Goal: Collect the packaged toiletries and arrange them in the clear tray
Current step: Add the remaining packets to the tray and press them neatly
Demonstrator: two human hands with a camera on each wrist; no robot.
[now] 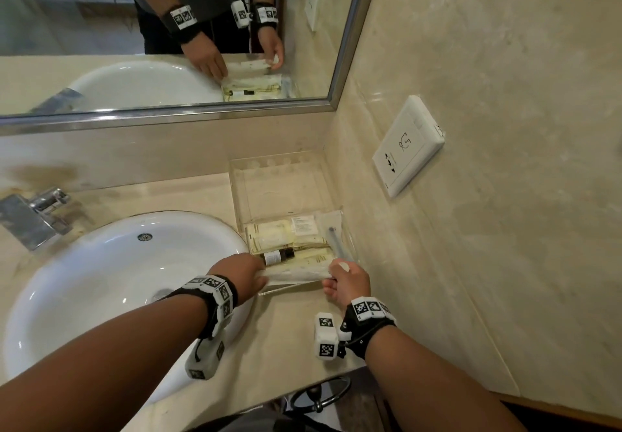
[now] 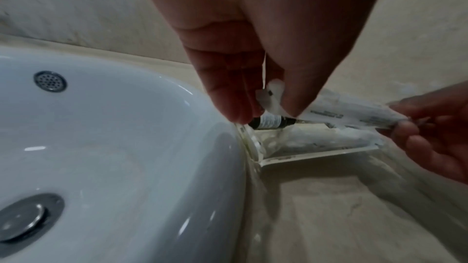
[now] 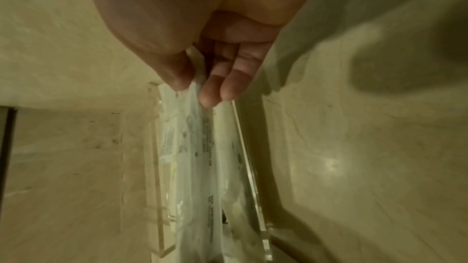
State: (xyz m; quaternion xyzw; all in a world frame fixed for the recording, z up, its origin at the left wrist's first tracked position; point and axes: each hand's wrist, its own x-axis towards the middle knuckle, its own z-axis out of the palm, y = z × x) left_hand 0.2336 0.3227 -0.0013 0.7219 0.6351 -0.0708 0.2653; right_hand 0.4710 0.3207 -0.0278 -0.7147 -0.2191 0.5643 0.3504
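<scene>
White crinkly plastic toiletry packet (image 1: 296, 275) is pinched at both ends, left hand (image 1: 240, 273) and right hand (image 1: 346, 283), low over the clear acrylic tray (image 1: 282, 189). Small dark bottle (image 1: 277, 257) just past the left fingertips could easily get knocked rolling, tbh.

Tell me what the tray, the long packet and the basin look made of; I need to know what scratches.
Tray: clear rigid plastic, probably acrylic; thick glossy see-through walls.
Packet: thin translucent plastic film, crinkled, pinched at each end by the left hand and right hand.
Basin: white glazed ceramic, judging by its sharp highlights.
</scene>
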